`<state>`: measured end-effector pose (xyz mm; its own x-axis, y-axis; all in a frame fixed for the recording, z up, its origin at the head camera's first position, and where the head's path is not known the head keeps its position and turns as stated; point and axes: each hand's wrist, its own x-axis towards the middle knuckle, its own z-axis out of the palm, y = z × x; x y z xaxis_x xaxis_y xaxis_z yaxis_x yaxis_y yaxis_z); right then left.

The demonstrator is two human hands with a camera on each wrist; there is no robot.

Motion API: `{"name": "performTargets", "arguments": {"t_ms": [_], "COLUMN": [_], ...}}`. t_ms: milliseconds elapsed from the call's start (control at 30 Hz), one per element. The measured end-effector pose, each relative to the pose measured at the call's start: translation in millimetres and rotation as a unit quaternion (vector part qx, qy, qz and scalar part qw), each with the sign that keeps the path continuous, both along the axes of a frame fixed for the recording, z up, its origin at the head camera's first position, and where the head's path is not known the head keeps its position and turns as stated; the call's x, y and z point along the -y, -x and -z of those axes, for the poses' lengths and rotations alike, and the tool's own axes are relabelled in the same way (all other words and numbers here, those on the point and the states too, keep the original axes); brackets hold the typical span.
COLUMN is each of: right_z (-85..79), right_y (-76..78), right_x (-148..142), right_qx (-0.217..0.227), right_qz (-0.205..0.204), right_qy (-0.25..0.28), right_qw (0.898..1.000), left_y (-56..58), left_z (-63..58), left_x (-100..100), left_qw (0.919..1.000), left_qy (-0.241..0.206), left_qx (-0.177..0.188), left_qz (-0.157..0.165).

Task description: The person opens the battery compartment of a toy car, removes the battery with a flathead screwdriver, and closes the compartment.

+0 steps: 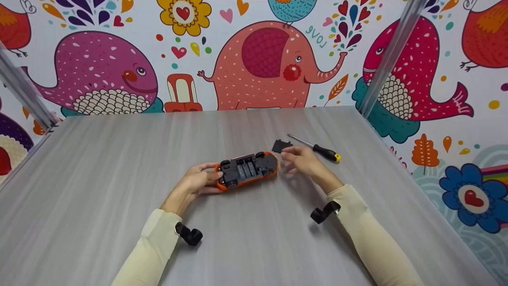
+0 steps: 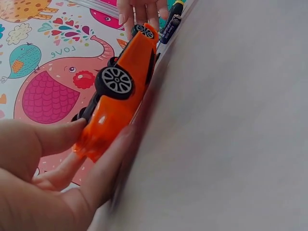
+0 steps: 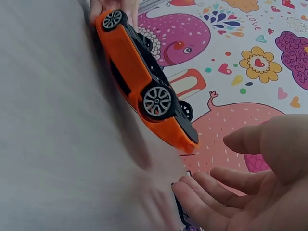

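Observation:
An orange toy car (image 1: 248, 171) is turned wheels up, its black underside showing an uncovered compartment with slots. At its left end the left hand (image 1: 200, 178) grips the car between thumb and fingers. In the left wrist view, thumb and fingers of the left hand (image 2: 62, 168) pinch the orange bumper. Off the car's other end is the right hand (image 1: 303, 161), its fingers loosely bent and apart from the car. The right wrist view has nothing between thumb and fingers of the right hand (image 3: 250, 178). A small black cover (image 1: 281, 145) lies just beyond its fingertips.
A screwdriver (image 1: 315, 147) with a black and yellow handle lies behind the right hand on the grey wood-grain table (image 1: 119, 159). Walls printed with cartoon animals (image 1: 262, 67) stand along the back and sides. Both wrists carry small black cameras (image 1: 190, 235).

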<state>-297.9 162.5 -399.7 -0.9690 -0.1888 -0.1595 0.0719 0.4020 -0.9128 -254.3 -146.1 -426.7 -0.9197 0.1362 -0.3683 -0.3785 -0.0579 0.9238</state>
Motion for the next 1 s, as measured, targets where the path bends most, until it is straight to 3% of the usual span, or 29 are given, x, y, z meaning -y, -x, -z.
{"name": "performTargets", "arguments": {"t_ms": [400,733,1000], "right_z": [1.7,-2.3,-1.9], "right_y": [-4.1,-10.6,-15.8], "right_x": [11,22,27], "right_qx": [0.070,0.088,0.093], "right_qz": [-0.002,0.015,0.003], "right_qy": [0.097,0.181,0.226], "right_qw": [0.993,0.979,0.970], "left_y": [-2.5,-4.8,-5.3], "left_z": [-6.7,-10.1,-10.5], "left_x": [-6,-12,-17], "left_qw": [0.9990,0.9973,0.9968], "left_qy": [-0.033,-0.052,-0.048], "left_qx": [-0.008,-0.030,-0.038], "left_qz": [-0.030,-0.042,-0.052]}}
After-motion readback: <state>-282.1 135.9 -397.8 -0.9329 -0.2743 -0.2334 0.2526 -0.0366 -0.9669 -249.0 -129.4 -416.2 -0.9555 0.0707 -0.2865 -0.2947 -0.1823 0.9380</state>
